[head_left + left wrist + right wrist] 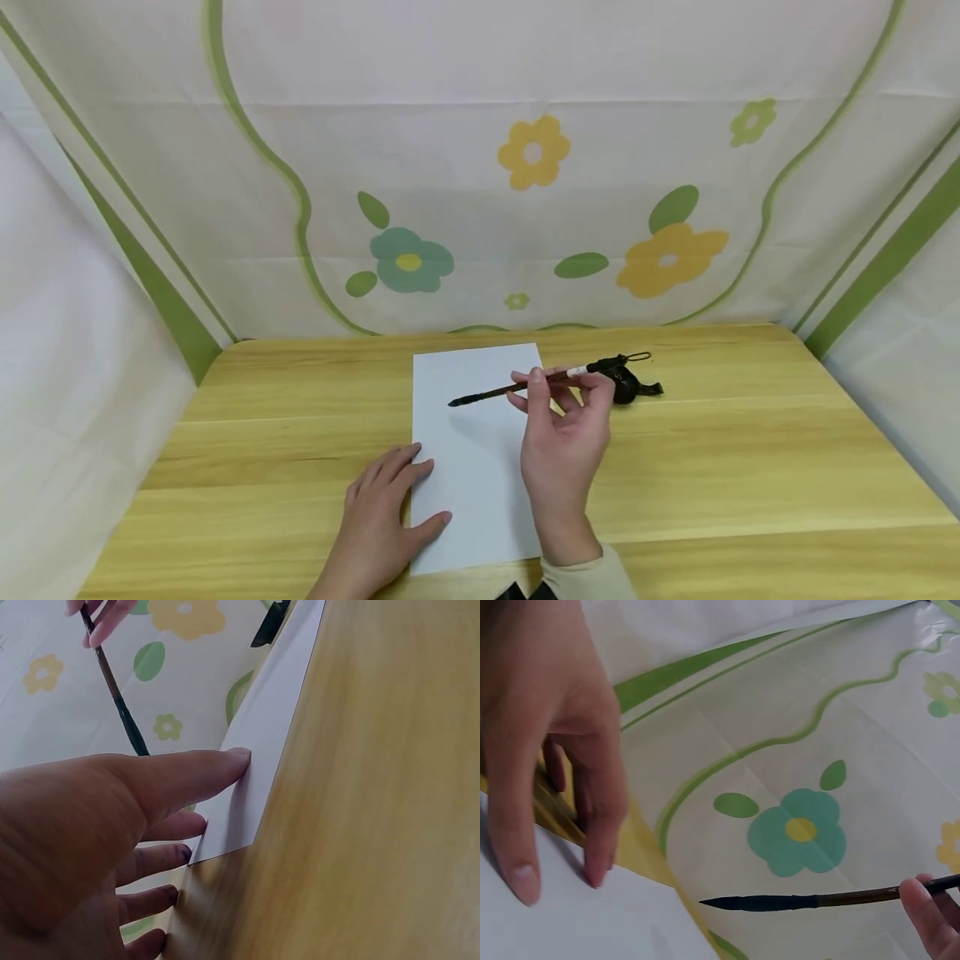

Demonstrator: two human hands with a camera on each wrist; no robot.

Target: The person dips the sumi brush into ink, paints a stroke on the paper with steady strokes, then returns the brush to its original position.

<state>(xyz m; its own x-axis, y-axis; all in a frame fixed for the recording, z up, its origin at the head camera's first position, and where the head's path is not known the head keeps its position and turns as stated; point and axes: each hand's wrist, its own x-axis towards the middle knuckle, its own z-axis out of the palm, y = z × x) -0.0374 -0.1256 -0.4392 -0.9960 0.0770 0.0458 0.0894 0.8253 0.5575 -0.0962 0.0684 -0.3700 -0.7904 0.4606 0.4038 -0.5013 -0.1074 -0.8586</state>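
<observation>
A blank white sheet of paper (472, 500) lies on the wooden table. My left hand (382, 508) rests at its left edge, thumb and a fingertip on the sheet, the other fingers spread beside it. In the left wrist view, dark stains mark some fingertips (185, 855). My right hand (564, 450) pinches a writing brush (487, 393) by its handle, above the upper part of the paper. The brush slants, its dark tip pointing left and clear of the sheet. In the right wrist view the dark bristles (761, 903) come to a point.
Behind my right hand, a small black glossy pot with a spout-like end (626, 387) stands on the table (750, 467), partly hidden. A white cloth (465, 183) with flowers hangs at the table's back edge, and pale cloth flanks both sides.
</observation>
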